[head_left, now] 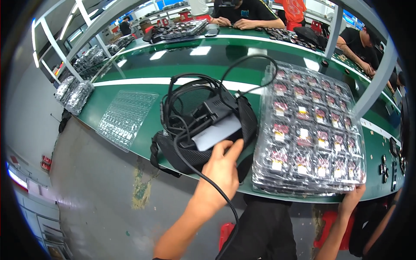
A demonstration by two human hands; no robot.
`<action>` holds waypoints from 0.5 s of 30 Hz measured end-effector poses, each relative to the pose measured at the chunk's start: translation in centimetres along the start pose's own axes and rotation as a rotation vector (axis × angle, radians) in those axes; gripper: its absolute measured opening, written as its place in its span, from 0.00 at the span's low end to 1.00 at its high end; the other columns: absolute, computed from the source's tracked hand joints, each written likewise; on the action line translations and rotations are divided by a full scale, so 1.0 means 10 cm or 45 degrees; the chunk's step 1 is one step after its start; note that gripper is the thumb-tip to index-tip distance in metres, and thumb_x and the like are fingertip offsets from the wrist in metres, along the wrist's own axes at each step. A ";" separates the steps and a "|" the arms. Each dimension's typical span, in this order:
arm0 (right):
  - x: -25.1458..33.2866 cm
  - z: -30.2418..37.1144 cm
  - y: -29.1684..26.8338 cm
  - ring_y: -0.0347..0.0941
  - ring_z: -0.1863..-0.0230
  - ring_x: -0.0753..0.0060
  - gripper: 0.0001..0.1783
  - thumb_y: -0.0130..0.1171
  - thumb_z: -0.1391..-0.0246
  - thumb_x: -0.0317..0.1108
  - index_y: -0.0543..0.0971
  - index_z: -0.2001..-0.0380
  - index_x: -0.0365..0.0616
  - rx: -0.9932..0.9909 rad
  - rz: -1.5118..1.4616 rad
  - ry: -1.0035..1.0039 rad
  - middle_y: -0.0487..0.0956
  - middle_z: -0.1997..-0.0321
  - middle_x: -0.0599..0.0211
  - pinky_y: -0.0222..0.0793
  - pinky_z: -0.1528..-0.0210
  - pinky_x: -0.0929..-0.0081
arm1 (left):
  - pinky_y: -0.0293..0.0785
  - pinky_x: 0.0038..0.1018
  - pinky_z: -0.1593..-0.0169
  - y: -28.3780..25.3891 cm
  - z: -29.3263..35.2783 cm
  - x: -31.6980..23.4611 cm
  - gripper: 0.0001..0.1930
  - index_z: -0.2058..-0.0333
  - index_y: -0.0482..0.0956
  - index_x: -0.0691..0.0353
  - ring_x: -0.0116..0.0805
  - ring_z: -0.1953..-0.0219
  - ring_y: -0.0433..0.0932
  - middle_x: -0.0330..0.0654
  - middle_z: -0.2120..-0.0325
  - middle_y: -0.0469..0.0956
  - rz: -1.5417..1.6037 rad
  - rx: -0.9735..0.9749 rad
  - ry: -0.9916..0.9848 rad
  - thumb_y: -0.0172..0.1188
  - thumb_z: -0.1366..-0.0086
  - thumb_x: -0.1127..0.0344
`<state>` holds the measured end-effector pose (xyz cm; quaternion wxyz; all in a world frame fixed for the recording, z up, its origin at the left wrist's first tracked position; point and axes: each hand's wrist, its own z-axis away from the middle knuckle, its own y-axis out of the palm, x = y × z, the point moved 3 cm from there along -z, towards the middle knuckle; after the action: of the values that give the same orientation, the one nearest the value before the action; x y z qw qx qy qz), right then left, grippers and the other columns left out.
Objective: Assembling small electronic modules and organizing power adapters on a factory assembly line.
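My left hand (222, 167) reaches over the near rim of a black bag (173, 149). Its index and middle fingers are stretched out and apart, holding nothing, close to a flat silver-grey device (218, 133) inside the bag. Black cables (175, 89) loop over the bag, and one runs down across my left wrist. To the right lies a stack of clear plastic trays (308, 130) with small wrapped parts in the compartments. My right hand (354, 196) grips the stack's near right corner; its fingertips are partly hidden by the trays.
An empty clear tray (127, 117) lies left of the bag on the green table (93, 110). A grey post (375, 89) stands beside the stack. Small black parts (383, 169) lie farther right. Co-workers (247, 15) sit across the table, and red stools (333, 232) stand below.
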<state>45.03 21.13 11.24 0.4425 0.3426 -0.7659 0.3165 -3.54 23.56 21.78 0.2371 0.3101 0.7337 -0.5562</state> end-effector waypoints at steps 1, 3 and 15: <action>-0.15 0.01 -0.11 0.75 0.49 0.76 0.23 0.57 0.35 0.29 0.72 0.38 0.35 -0.026 0.042 0.024 0.78 0.45 0.65 0.71 0.46 0.75 | 0.78 0.50 0.46 0.01 0.02 -0.02 0.30 0.37 0.71 0.63 0.67 0.50 0.79 0.63 0.42 0.70 -0.089 -0.032 0.062 0.53 0.40 0.83; -0.26 0.04 -0.18 0.72 0.42 0.73 0.28 0.57 0.34 0.30 0.66 0.34 0.36 -0.043 0.075 0.074 0.74 0.38 0.62 0.67 0.38 0.72 | 0.79 0.52 0.47 0.03 0.05 -0.06 0.32 0.36 0.70 0.62 0.70 0.55 0.80 0.65 0.41 0.68 -0.116 -0.003 0.017 0.53 0.41 0.84; -0.42 -0.01 -0.36 0.68 0.31 0.60 0.30 0.53 0.28 0.40 0.65 0.31 0.31 0.030 0.276 -0.094 0.70 0.30 0.52 0.60 0.27 0.61 | 0.66 0.48 0.49 0.12 0.16 0.02 0.35 0.34 0.71 0.53 0.55 0.59 0.79 0.54 0.45 0.68 -0.260 0.144 -0.087 0.58 0.42 0.80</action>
<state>49.51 20.16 8.18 0.3731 0.2742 -0.8105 0.3587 -2.84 22.34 20.40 0.1863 0.2276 0.7204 -0.6281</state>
